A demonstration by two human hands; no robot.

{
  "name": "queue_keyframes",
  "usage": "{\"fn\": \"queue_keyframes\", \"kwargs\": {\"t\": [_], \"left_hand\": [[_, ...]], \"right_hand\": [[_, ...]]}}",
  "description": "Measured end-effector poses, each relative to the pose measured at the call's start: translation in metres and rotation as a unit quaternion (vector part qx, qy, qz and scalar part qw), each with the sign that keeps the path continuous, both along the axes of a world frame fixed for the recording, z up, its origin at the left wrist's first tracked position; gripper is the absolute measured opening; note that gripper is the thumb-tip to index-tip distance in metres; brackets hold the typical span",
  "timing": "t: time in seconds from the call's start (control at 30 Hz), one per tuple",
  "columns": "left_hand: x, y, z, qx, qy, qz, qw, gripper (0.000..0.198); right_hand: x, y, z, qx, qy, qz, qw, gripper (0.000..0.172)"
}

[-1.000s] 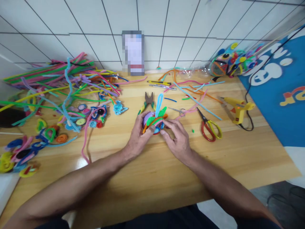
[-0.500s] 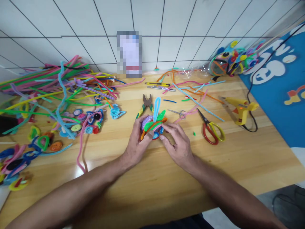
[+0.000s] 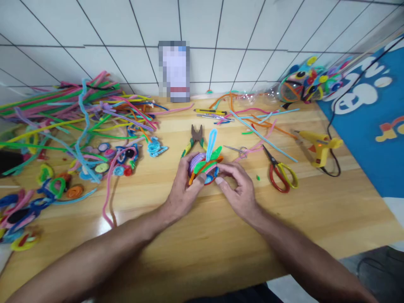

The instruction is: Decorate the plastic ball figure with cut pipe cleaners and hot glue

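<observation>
A colourful pipe-cleaner craft (image 3: 208,166) with purple coils, green leaf shapes, an orange strip and a tall light-blue loop sits between my hands above the table. My left hand (image 3: 184,185) is closed around its left side, the thumb pressing on the front. At the right edge, my right hand (image 3: 237,185) has thumb and index finger bent in a pinch on the craft; the exact contact point is partly hidden. Just behind the craft lie pliers (image 3: 197,134) with green and yellow handles, partly covered by it.
Scissors (image 3: 282,171) and a yellow glue gun (image 3: 317,145) with a black cord lie to the right. Loose pipe cleaners (image 3: 72,101) and finished coiled pieces (image 3: 104,164) crowd the left. A yellow cutter (image 3: 210,112) and a propped phone (image 3: 174,71) are at the back.
The view has shifted slightly. Both hands still hold the craft, with the right fingers bent a little more at its edge. A short dark-blue pipe-cleaner piece now lies farther back, near the cutter.
</observation>
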State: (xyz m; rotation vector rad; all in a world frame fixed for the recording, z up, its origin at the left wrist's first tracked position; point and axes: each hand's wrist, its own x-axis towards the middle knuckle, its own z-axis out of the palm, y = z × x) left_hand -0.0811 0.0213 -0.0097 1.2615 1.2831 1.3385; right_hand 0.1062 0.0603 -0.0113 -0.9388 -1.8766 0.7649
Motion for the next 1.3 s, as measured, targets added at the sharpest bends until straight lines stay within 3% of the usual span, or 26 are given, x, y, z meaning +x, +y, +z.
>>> {"fn": "queue_keyframes", "kwargs": {"t": [0.27,0.47,0.57,0.67,0.83,0.93,1.03,1.2,1.3], "left_hand": [[-0.0002,0.0004,-0.0007,0.006,0.002,0.003,1.000,0.050],[-0.0013,0.0004,0.0008,0.006,0.009,-0.003,1.000,0.049],[-0.0013,0.0002,0.0013,0.004,0.011,-0.004,1.000,0.049],[-0.0014,0.0001,-0.0002,0.006,0.014,-0.006,1.000,0.050],[-0.0027,0.0004,-0.0039,0.025,0.032,-0.007,0.999,0.049],[-0.0031,0.0004,-0.0042,0.031,0.041,-0.006,0.999,0.048],[-0.0023,0.0000,-0.0042,0.032,0.035,0.000,0.999,0.049],[-0.0007,-0.0006,-0.0054,0.022,0.010,0.004,1.000,0.049],[-0.0007,-0.0002,-0.0056,0.027,0.009,0.003,1.000,0.048]], "right_hand": [[-0.0009,-0.0016,0.0023,0.035,-0.023,0.002,0.999,0.033],[-0.0006,0.0006,-0.0002,-0.075,0.060,0.011,0.995,0.023],[-0.0004,0.0017,-0.0010,-0.093,0.074,0.015,0.993,0.022],[-0.0002,0.0011,-0.0003,-0.059,0.046,0.009,0.997,0.024],[-0.0005,-0.0036,0.0019,0.077,-0.065,-0.007,0.995,0.036],[-0.0006,-0.0055,0.0020,0.106,-0.093,-0.014,0.990,0.039],[-0.0004,-0.0040,0.0012,0.057,-0.057,-0.001,0.997,0.036],[-0.0003,0.0019,-0.0015,-0.088,0.058,0.018,0.994,0.025],[-0.0003,0.0030,-0.0026,-0.116,0.071,0.017,0.991,0.023]]}}
